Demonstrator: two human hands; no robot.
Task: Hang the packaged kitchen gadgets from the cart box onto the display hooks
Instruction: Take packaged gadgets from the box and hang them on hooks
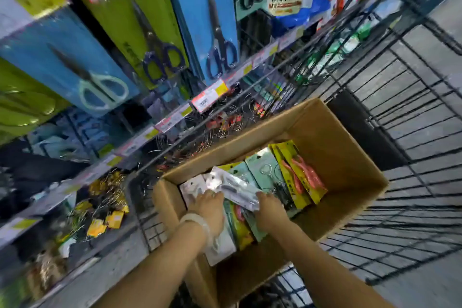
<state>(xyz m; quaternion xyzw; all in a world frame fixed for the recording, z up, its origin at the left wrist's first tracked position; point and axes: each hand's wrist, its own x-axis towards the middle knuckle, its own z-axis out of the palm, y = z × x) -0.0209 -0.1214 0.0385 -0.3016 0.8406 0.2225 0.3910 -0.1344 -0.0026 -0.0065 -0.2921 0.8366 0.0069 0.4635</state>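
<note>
Store aisle, tiled floor, motion-blurred throughout.

Display rack (160,40): fills the left and upper frame; carded scissors (220,32) on blue and green backings hang from it, price tags along the shelf edges below.

Wire cart (405,112): black mesh, right and centre, standing just beside the rack.

Cardboard box (332,147): open, sitting in the cart; about half its floor shows bare.

Packaged gadgets: yellow cards (300,172) and pale green cards (265,170) lie stacked toward the box's near-left end.

Clear-wrapped pack (235,189): uppermost, between both hands, inside the box.

Left hand (208,207): wristband worn; grip pinches the pack's left end.

Right hand (268,207): grip pinches the pack's right end.

Progress, as a judgement: one pack is being picked; none in hand is hung, and many remain.
</note>
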